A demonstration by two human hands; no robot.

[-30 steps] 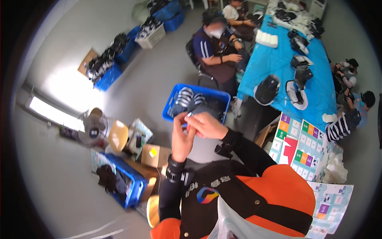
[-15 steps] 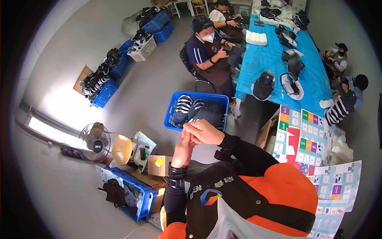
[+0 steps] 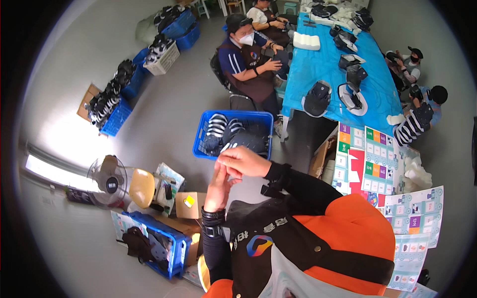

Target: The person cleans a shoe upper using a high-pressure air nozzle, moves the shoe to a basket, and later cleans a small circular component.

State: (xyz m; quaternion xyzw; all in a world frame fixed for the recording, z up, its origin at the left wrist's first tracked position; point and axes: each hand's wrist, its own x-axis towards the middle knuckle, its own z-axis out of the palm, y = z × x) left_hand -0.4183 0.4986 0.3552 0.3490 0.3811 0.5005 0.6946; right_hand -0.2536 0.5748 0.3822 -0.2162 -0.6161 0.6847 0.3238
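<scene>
In front of my chest, my left hand (image 3: 218, 189) and my right hand (image 3: 246, 163) meet at the fingertips. Both are closed in a pinch, the right one over the tip of the left. Whatever lies between the fingers is hidden or too small to make out. Just beyond my hands, a blue plastic basket (image 3: 197, 140) stands on the floor. It holds dark padded pieces (image 3: 251, 141), some with white stripes (image 3: 216, 125). My hands are above its near edge in the picture, and I cannot tell that they touch it.
At the right, a blue-covered table (image 3: 303, 67) carries dark and white padded pieces (image 3: 318, 98). A seated person (image 3: 248, 64) is beside it; others sit around. Printed sheets (image 3: 380, 154) lie nearer. On the left are a fan (image 3: 110, 185), a yellow chair (image 3: 142, 188) and a blue crate (image 3: 180, 253).
The whole view has shifted, so the room appears farther left and slightly higher. My hands stay pressed together at the fingertips; the seated person's hands have moved lower, towards the lap.
</scene>
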